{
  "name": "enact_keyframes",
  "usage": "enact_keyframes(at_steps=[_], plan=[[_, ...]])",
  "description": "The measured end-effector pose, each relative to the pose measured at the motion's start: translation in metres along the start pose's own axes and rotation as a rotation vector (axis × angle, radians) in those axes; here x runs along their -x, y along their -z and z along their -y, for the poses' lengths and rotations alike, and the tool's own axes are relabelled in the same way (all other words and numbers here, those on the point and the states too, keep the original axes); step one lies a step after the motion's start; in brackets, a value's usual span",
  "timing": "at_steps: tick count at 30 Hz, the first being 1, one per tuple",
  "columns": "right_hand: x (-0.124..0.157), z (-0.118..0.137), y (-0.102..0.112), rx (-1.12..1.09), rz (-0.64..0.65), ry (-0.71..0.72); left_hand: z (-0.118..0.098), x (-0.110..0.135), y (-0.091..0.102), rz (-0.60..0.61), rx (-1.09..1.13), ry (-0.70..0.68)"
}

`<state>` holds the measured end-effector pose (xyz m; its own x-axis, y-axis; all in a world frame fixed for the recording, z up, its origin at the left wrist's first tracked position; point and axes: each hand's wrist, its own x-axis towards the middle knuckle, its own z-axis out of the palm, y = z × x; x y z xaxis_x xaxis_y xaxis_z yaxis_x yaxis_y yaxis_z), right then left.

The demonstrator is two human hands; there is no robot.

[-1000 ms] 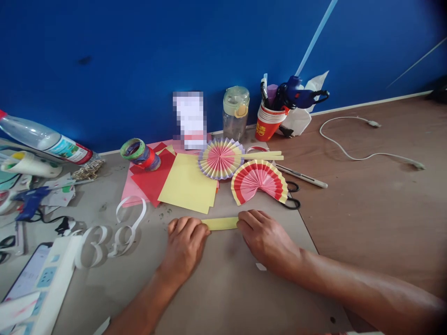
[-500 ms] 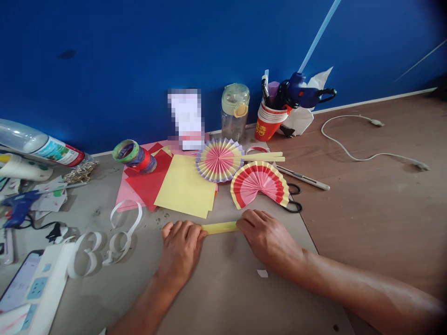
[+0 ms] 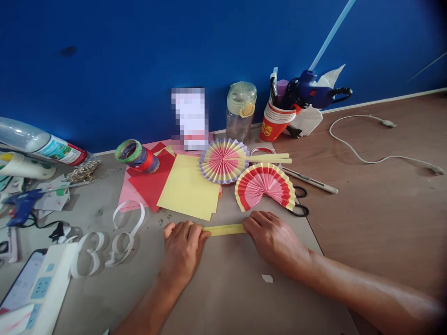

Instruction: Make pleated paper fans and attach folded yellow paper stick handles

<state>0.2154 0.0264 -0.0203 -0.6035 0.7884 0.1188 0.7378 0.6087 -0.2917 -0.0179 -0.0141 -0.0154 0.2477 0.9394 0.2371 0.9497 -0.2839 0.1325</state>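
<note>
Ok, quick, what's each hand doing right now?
Left hand: closed, pinching the left end of the yellow paper strip.
Right hand: closed, pinching the strip's other end.

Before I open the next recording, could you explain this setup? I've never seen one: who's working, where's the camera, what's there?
No machine here: it's one person's bare-handed work, filmed by a camera worn on their head, looking forward and down. The left hand and right hand hold a yellow paper strip between them. Beyond it on the table lie yellow paper, red paper, a round pleated fan and an arched pleated fan; a power strip lies at left.
</note>
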Motion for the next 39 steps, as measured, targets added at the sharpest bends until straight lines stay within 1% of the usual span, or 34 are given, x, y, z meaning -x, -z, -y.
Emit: enact_keyframes(at_steps=[11, 17, 21, 25, 30, 39], plan=[[-0.0013, 0.0006, -0.0003, -0.016, -0.022, 0.011, -0.0003, -0.0022, 0.0005, 0.027, 0.011, 0.023], [-0.0029, 0.0005, 0.0003, -0.013, -0.031, 0.001, -0.0002, -0.0022, 0.0003, 0.014, 0.003, 0.037], [-0.0043, 0.0013, 0.0004, 0.000, -0.039, 0.002, 0.0009, -0.0027, -0.0001, 0.027, 0.006, 0.038], [-0.0052, 0.0017, 0.0005, 0.000, -0.047, 0.002, 0.0019, -0.0035, -0.0016, 0.007, 0.001, 0.037], [-0.0052, 0.0005, -0.0021, 0.018, -0.006, 0.009, 0.0027, -0.0052, -0.0028, -0.004, 0.000, 0.035], [-0.0052, 0.0011, -0.0043, 0.014, -0.021, -0.004, 0.0052, -0.0046, -0.0058, -0.015, 0.021, 0.033]])
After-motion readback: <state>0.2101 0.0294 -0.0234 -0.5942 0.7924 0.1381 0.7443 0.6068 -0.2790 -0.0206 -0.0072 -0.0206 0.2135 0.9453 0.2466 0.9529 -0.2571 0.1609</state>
